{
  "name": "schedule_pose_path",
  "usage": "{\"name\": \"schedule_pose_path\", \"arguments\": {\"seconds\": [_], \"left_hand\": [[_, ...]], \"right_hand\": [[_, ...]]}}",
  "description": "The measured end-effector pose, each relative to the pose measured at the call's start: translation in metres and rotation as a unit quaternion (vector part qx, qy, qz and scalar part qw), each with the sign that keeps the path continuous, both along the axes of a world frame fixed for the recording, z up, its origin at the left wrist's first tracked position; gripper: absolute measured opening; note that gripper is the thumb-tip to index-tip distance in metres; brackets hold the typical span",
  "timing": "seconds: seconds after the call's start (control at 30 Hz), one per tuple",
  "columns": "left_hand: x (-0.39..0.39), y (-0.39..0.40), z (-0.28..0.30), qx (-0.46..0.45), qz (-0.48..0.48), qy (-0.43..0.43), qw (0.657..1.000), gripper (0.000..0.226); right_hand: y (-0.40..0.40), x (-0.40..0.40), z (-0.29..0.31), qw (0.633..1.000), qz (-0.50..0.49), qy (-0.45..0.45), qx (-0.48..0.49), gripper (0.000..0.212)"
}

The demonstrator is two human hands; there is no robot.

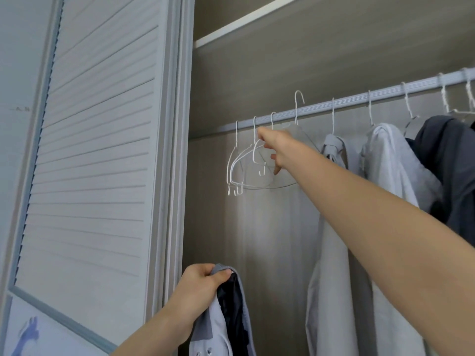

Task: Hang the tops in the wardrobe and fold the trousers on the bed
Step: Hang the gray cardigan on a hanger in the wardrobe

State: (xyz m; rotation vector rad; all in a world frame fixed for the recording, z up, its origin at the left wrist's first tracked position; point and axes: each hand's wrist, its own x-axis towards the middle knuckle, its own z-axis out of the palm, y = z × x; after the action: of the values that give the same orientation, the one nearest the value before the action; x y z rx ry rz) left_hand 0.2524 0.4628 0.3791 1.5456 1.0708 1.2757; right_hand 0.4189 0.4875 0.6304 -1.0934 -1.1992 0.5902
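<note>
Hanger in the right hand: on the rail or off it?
Off. The hanger gripped by the right hand has its hook raised above the rail, clear of it, while three empty hangers beside it hang hooked on.

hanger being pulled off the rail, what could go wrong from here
The right hand grips the lifted hanger close against three empty hangers, so they may snag and come off the rail too. The left hand holds the bunched tops by one edge only; a piece could slip and drop.
</note>
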Motion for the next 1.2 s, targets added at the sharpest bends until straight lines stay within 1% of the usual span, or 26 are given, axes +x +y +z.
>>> {"name": "schedule_pose_path", "arguments": {"seconds": [0.07,0.17,0.23,0.27,0.33,0.37,0.43,0.5,0.6,0.67,0.77,0.87,1.0,1.07,1.2], "left_hand": [[0.000,0.000,-0.001,-0.004,0.001,-0.014,1.000,0.021],[-0.002,0.000,-0.003,-0.015,0.015,-0.047,0.999,0.015],[-0.003,-0.001,-0.006,-0.025,0.027,-0.074,0.997,0.013],[-0.003,-0.001,-0.008,-0.032,0.030,-0.083,0.996,0.012],[-0.004,-0.001,-0.011,-0.039,0.033,-0.084,0.995,0.010],[-0.003,-0.002,-0.014,-0.037,0.032,-0.077,0.996,0.010],[-0.002,0.000,-0.019,-0.020,0.032,-0.058,0.998,0.011],[0.003,-0.002,-0.028,-0.009,0.024,-0.032,0.999,0.012],[0.008,0.000,-0.039,0.001,0.021,-0.013,1.000,0.010],[0.011,0.002,-0.045,-0.005,0.033,-0.016,0.999,0.008],[0.015,0.002,-0.050,-0.026,0.049,-0.030,0.998,0.011],[0.021,-0.002,-0.049,-0.036,0.054,-0.033,0.997,0.014],[0.027,-0.012,-0.046,-0.030,0.056,-0.029,0.998,0.014],[0.028,-0.017,-0.046,-0.028,0.060,-0.020,0.998,0.019],[0.030,-0.031,-0.046,-0.028,0.069,-0.027,0.997,0.021]], "right_hand": [[-0.010,0.001,-0.005,1.000,-0.004,-0.007,0.030,0.045],[-0.033,0.001,-0.020,0.997,-0.016,-0.021,0.070,0.020],[-0.051,0.000,-0.037,0.995,-0.018,-0.048,0.082,0.005],[-0.061,0.002,-0.049,0.994,-0.024,-0.059,0.090,0.010],[-0.085,0.004,-0.075,0.989,-0.049,-0.078,0.112,0.026],[-0.100,0.007,-0.093,0.988,-0.062,-0.081,0.116,0.029],[-0.130,0.015,-0.126,0.989,-0.058,-0.062,0.118,0.026],[-0.163,0.027,-0.160,0.995,-0.030,-0.027,0.086,0.020],[-0.205,0.044,-0.195,0.997,0.063,0.042,0.030,0.016],[-0.227,0.054,-0.211,0.990,0.110,0.085,0.027,0.018],[-0.248,0.067,-0.225,0.982,0.150,0.107,0.051,0.021],[-0.257,0.077,-0.230,0.982,0.160,0.072,0.073,0.020],[-0.260,0.089,-0.227,0.986,0.132,0.029,0.094,0.019],[-0.257,0.092,-0.222,0.985,0.135,0.037,0.096,0.020],[-0.244,0.090,-0.208,0.982,0.151,0.056,0.101,0.020]]}}
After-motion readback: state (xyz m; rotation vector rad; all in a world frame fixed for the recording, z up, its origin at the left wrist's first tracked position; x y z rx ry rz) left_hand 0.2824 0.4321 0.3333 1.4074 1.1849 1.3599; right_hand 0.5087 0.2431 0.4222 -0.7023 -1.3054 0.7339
